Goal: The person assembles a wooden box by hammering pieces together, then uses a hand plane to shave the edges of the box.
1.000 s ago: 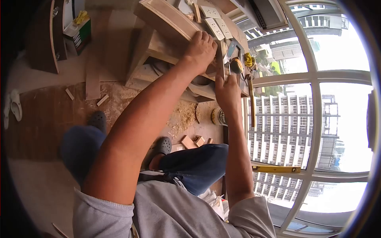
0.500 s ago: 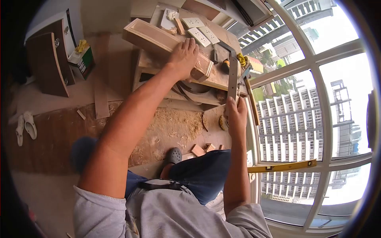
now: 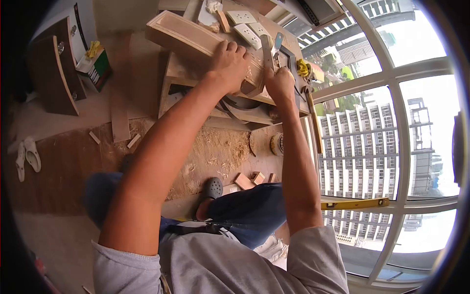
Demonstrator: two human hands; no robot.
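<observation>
A long wooden piece with a moulded frame point(image 3: 183, 35) lies slanted on the workbench point(image 3: 183, 73). My left hand point(image 3: 229, 66) is wrapped over its middle, fingers curled across the top. In my right hand point(image 3: 281, 84) is a hand plane point(image 3: 267, 53), its narrow body pointing away from me and a blue-tipped blade point(image 3: 278, 40) sticking up. The plane is right at the near right end of the wooden piece, where curled shavings show. My right palm and fingers hide part of its body.
Several white socket plates point(image 3: 242, 17) lie at the bench's back. A hammer point(image 3: 313, 117) hangs by the window, and a yellow spirit level point(image 3: 355, 204) sits lower right. Shavings point(image 3: 220, 147) and wood offcuts point(image 3: 245, 180) cover the floor. A green box point(image 3: 95, 71) stands left.
My right hand has moved up and left with the hand plane, from beside the bench to the end of the wooden piece. My left hand stays on the piece.
</observation>
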